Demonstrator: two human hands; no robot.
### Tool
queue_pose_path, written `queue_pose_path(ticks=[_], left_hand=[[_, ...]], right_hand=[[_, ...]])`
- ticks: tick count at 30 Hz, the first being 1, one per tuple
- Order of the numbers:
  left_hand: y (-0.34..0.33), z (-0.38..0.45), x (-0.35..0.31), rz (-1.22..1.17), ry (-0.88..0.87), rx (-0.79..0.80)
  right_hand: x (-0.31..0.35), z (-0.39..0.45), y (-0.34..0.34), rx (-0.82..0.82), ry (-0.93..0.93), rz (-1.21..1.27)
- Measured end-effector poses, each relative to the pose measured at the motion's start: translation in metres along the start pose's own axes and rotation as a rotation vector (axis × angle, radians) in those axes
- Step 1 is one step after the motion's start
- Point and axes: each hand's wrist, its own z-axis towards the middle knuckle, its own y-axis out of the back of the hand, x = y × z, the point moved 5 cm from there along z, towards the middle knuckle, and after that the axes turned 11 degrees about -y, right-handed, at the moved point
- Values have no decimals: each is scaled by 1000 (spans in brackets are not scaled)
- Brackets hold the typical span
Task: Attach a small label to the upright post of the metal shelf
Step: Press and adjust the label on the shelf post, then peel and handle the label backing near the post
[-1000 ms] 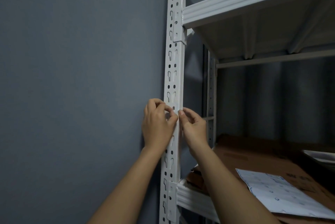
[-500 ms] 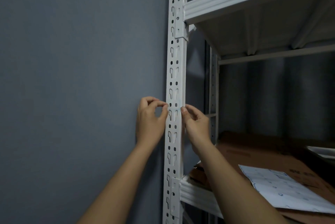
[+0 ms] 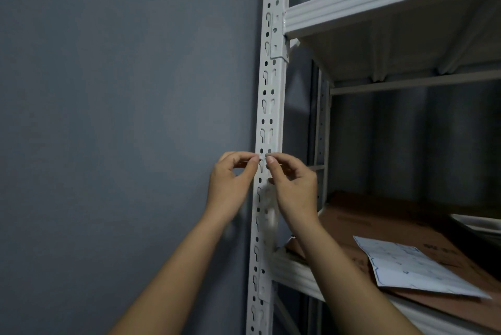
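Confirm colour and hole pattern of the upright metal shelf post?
White perforated metal upright post, with paired columns alternating round holes and keyhole slots; head view.

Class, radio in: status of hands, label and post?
Left hand, right hand: pinch grip at post. Label too small to make out. Nothing in the way.

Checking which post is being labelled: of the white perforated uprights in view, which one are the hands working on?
The front upright post, nearest the camera beside the grey wall. Left hand and right hand pinch at its face; the rear upright stands untouched.
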Motion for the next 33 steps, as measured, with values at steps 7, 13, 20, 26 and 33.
queue_pose_path(ticks=[7,13,20,26,33], left_hand=[[5,-10,-27,-4,-36,-3],[8,-16,-48,-62,-36,12],[-4,-26,-68,-114,-3,83],[-34,-31,-76,-140,48,116],[-81,-40,-81,-227,93,161]], right_hand=[[28,-22,0,37,3,82],[48,-33,9,19,96,-22],[59,-43,37,-21,285,-281],[62,-46,72,3,217,-259],[61,-41,120,-39,56,-96]])
